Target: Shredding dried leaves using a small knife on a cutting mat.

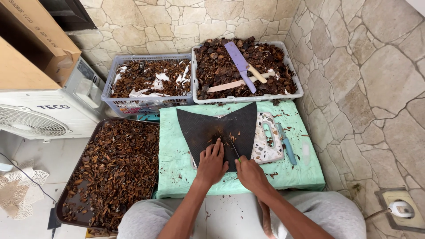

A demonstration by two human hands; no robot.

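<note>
Now both hands — left hand (211, 163), right hand (250, 173) — work on the black mat (201, 126)

Mat (208, 126) on table (177, 177), baskets (199, 95) behind

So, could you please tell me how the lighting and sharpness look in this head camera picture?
Head view: soft, even daylight, no hard shadows or glare; the wide lens bends the stone wall toward the edges; the left hand and right hand on the black mat are sharp, though what the right hand holds is too thin to identify.
</note>
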